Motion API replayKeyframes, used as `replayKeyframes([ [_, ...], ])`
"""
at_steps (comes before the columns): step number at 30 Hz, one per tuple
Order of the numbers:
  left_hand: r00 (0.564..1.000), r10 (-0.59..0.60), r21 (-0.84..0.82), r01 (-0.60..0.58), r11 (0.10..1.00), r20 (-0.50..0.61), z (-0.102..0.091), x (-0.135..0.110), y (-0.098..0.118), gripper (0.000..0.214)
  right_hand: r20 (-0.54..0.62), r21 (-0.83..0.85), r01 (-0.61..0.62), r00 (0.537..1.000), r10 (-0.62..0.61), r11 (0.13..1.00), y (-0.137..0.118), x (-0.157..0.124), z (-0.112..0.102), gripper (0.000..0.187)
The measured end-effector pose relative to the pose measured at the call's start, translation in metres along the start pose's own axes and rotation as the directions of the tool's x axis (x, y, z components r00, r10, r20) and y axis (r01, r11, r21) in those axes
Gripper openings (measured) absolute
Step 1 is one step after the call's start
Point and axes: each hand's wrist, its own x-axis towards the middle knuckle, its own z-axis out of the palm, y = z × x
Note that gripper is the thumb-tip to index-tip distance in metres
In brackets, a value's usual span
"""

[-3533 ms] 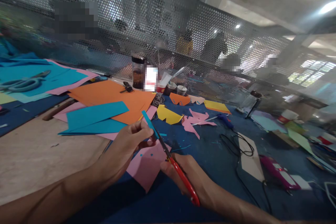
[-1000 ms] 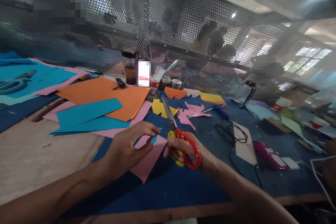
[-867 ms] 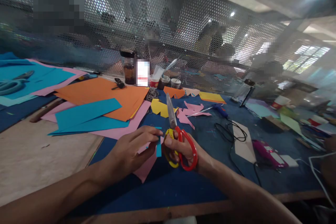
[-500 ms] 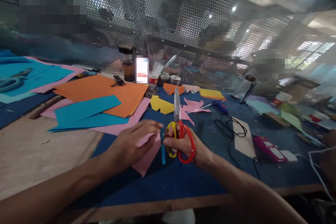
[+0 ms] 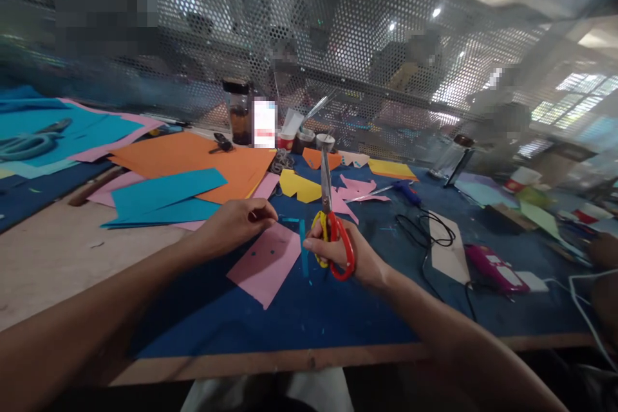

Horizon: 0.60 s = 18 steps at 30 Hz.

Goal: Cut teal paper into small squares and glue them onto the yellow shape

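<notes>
My right hand (image 5: 340, 248) grips a pair of scissors (image 5: 327, 196) with one red and one yellow handle, blades pointing away from me. Beside its thumb, a narrow blue paper strip (image 5: 304, 251) stands out against the blue tabletop; whether the thumb touches it I cannot tell. A shorter blue strip (image 5: 290, 220) lies just left of its top end. My left hand (image 5: 241, 222) has its fingers curled into a pinch, and anything between the tips is too small to make out. Below that hand lies a pink paper piece (image 5: 265, 267) with two small blue bits on it.
Orange sheets (image 5: 193, 158) and blue sheets (image 5: 164, 196) are piled at left, near another pair of scissors (image 5: 36, 141). Yellow (image 5: 299, 187) and pink cutouts (image 5: 357, 188) lie ahead. At right are a blue glue gun (image 5: 406, 193), its black cord (image 5: 425, 235) and a magenta device (image 5: 495, 268).
My left hand has moved up and left, its fingers drawn into a pinch, uncovering the pink paper. The scissors have shifted slightly upward in my right hand. A short blue strip now shows.
</notes>
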Motion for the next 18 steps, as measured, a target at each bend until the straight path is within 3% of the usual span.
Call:
replayKeyframes([
  [3, 1.000, 0.018, -0.087, -0.017, 0.996, 0.013, 0.004, 0.000, -0.001, 0.020, 0.018, -0.037, 0.020, 1.000, -0.019, 0.999, -0.001, 0.000, 0.001, 0.032],
  [8, 0.992, 0.019, -0.429, 0.037, 0.903, 0.126, 0.009, -0.006, 0.011, 0.020, -0.015, -0.060, 0.087, 0.996, -0.089, 0.994, 0.000, -0.001, 0.008, 0.036],
  [18, 0.977, -0.015, -0.698, 0.163, 0.698, 0.212, 0.020, -0.016, 0.019, 0.014, -0.089, -0.221, 0.129, 0.984, -0.152, 0.967, 0.000, -0.004, 0.014, 0.036],
])
